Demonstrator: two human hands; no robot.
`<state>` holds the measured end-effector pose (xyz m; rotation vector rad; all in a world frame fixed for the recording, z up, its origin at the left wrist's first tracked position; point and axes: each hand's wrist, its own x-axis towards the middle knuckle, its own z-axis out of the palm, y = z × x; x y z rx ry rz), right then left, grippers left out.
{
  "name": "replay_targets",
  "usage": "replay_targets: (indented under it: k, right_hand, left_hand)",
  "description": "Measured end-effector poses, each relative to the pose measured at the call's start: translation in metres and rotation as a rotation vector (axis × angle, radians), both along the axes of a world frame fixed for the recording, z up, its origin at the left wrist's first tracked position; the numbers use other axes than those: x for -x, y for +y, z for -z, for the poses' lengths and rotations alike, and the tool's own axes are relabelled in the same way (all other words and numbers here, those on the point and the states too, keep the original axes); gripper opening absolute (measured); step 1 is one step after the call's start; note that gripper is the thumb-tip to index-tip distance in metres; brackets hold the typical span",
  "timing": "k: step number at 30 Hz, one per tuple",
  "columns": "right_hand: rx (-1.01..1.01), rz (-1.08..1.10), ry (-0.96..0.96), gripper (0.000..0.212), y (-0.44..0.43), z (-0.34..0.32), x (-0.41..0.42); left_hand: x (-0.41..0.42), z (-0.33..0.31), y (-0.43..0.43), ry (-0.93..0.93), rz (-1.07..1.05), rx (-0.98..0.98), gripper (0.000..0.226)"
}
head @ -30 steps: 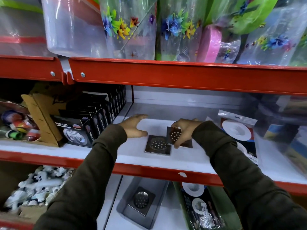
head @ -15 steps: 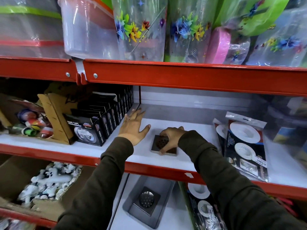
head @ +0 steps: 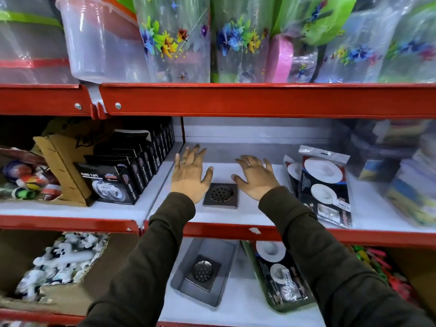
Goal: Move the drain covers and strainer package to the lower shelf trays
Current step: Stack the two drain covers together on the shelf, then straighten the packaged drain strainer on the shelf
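Note:
A stack of square dark metal drain covers lies on the white middle shelf. My left hand hovers just left of it, palm down, fingers spread. On the other side my right hand is held the same way, empty. Strainer packages lean upright at the right of the shelf. Below, a grey tray holds one drain cover, and a green tray beside it holds a strainer package.
Black nano tape boxes in a cardboard stand fill the shelf's left part. Blurred packaged goods crowd the right. The red shelf beam runs overhead, with plastic containers above. A box of white fittings sits lower left.
My right hand stacked one drain cover on the other, then let go. Both hands have lifted off and spread open either side of the stack.

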<state>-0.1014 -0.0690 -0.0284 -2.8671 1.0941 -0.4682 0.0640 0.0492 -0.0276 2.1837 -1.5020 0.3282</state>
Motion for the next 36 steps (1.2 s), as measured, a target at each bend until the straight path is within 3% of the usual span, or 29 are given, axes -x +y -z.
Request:
replay_targets:
  k: [5, 9, 13, 15, 20, 23, 27, 31, 34, 36]
  right_hand:
    - [0.045, 0.158, -0.043, 0.060, -0.013, -0.001, 0.052]
    - [-0.029, 0.390, -0.127, 0.054, -0.035, -0.001, 0.105]
    - [-0.242, 0.723, -0.089, 0.059, -0.060, 0.002, 0.162]
    - [-0.355, 0.809, -0.051, 0.058, -0.071, 0.009, 0.184]
    - [-0.438, 0.721, -0.109, 0.048, -0.083, 0.024, 0.208]
    - [-0.500, 0.599, -0.296, 0.050, -0.094, 0.024, 0.203]
    - [-0.500, 0.394, -0.508, 0.051, -0.110, 0.024, 0.191]
    - [-0.541, 0.406, -0.379, 0.050, -0.106, 0.026, 0.188]
    - [-0.511, 0.506, -0.345, 0.059, -0.107, 0.029, 0.192]
    - [-0.595, 0.534, -0.387, 0.057, -0.108, 0.028, 0.192]
  left_hand:
    - [0.052, 0.003, -0.025, 0.016, 0.096, -0.007, 0.058]
    - [0.107, 0.003, -0.053, 0.104, 0.174, -0.006, 0.050]
    - [0.160, 0.007, -0.091, 0.595, 0.217, -0.144, 0.035]
    - [0.182, 0.009, -0.107, 0.702, 0.199, -0.222, 0.034]
    - [0.205, 0.020, -0.129, 0.842, 0.152, -0.211, 0.030]
    - [0.203, 0.022, -0.135, 0.889, 0.121, -0.202, 0.036]
    - [0.198, 0.020, -0.135, 0.896, 0.002, -0.114, 0.023]
    - [0.195, 0.023, -0.134, 0.796, -0.045, -0.275, 0.026]
    - [0.195, 0.027, -0.134, 0.848, -0.043, -0.251, 0.051]
    - [0.197, 0.027, -0.132, 0.876, -0.029, -0.228, 0.059]
